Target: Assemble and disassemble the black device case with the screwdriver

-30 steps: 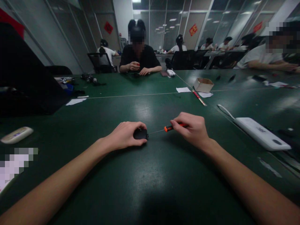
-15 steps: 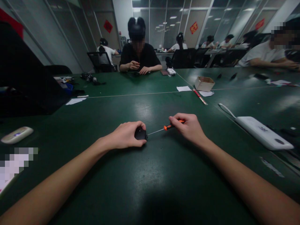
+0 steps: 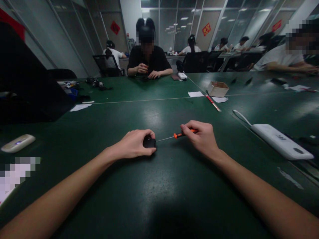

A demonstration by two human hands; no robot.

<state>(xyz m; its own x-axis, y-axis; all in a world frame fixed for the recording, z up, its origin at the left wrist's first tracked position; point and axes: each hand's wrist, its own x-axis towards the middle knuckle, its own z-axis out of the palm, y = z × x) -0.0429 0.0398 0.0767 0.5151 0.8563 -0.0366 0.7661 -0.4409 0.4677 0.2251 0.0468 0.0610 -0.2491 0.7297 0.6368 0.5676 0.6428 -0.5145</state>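
My left hand rests on the table with thumb and fingers closed around a small black box-shaped part; its exact kind does not show, and the palm hides its left end. In my right hand is a screwdriver with an orange and black handle, gripped between thumb and fingers. Its thin metal shaft points left, and the tip meets the right side of the black part. Whether the tip sits in a screw is too small to tell.
On the green table, a white power bank with a cable lies right. A pale oval case is at left. Farther back are a small cardboard box, a red strip and paper. A person sits opposite.
My right hand has shifted very slightly right, its wrist a little turned, and the screwdriver's shaft lies slightly flatter. My left hand still holds the black part in place.
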